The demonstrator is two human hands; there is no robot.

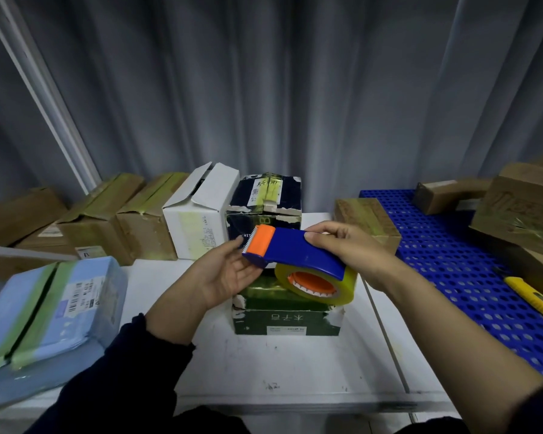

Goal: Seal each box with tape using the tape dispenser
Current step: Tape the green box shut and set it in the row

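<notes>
Top of box (pixel 287 321) behind tape dispenser (pixel 295 250), left hand (pixel 223 274)

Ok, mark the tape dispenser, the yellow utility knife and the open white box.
tape dispenser (pixel 295 249), head view, blue body.
yellow utility knife (pixel 533 300), head view, handle.
open white box (pixel 195 234), head view, front wall.

A packing room: taped boxes (pixel 145 220) line the white table (pixel 279 364) behind the right grip (pixel 351 249), more on the blue rack (pixel 452 255) to its right.

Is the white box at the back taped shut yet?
No, the top flaps of the white box stand open.
</notes>
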